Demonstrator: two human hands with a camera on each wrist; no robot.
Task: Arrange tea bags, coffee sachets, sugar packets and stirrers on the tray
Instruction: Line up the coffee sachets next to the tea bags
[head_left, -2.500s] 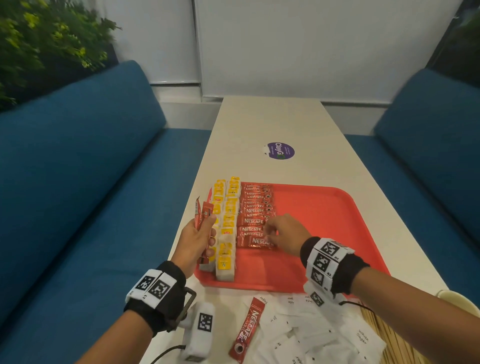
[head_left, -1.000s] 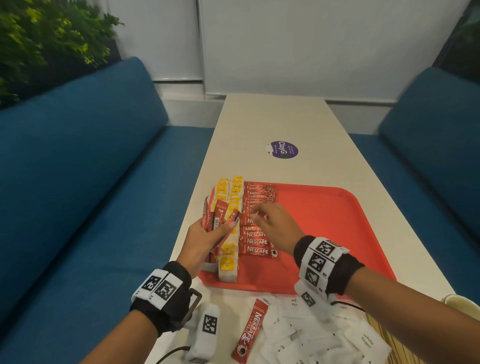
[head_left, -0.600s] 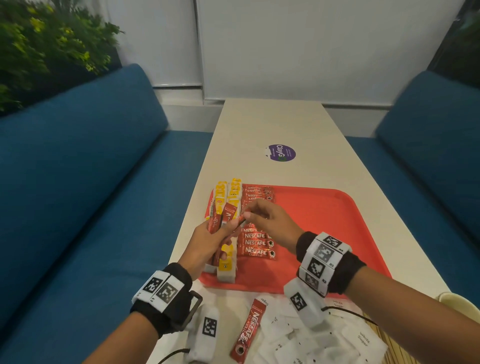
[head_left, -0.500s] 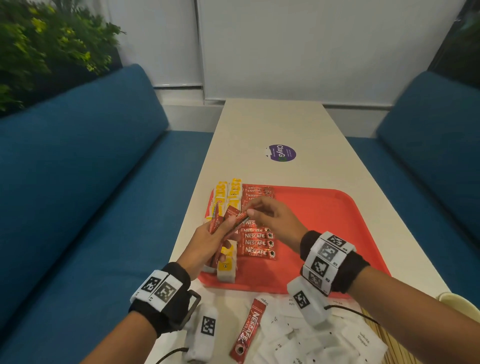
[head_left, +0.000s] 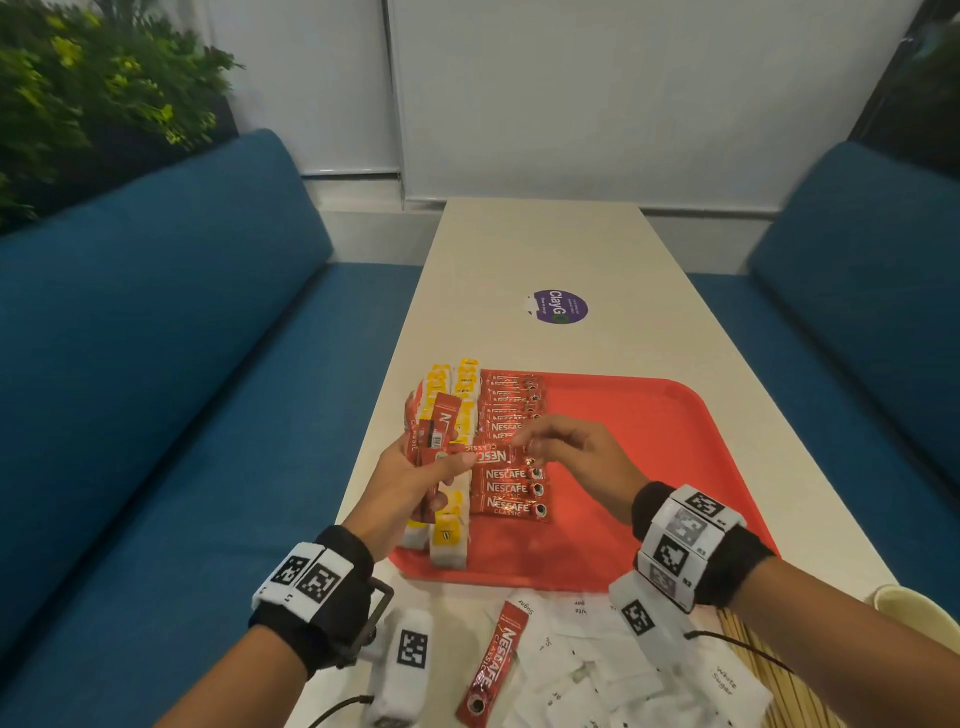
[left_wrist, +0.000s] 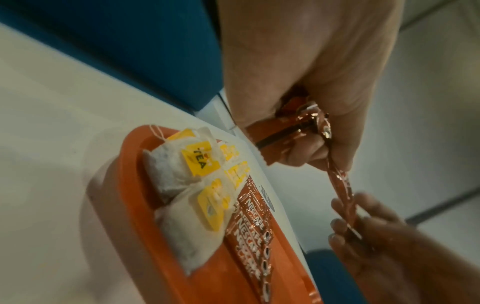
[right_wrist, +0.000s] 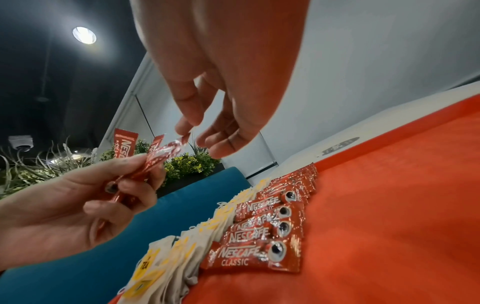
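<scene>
A red tray (head_left: 649, 447) lies on the table. Along its left side run two rows of yellow-tagged tea bags (head_left: 449, 530) (left_wrist: 179, 166) (right_wrist: 155, 267), and beside them a row of red Nescafe coffee sachets (head_left: 511, 488) (left_wrist: 252, 226) (right_wrist: 259, 240). My left hand (head_left: 410, 483) grips a bunch of coffee sachets (head_left: 434, 421) above the tray's left edge. My right hand (head_left: 566, 452) pinches the right end of one sachet (head_left: 493, 456) (left_wrist: 340, 193) (right_wrist: 166, 152) whose left end sits under my left thumb.
Near the table's front edge lie one loose coffee sachet (head_left: 491, 665), a heap of white sugar packets (head_left: 623, 670) and wooden stirrers (head_left: 763, 670). A pale cup rim (head_left: 914, 608) shows at the far right. Blue benches flank the table. A purple sticker (head_left: 560, 306) lies beyond the tray.
My right hand left the sachet row on the tray, reached to the bunch in my left hand and took one sachet by its end, drawing it out to the right.
</scene>
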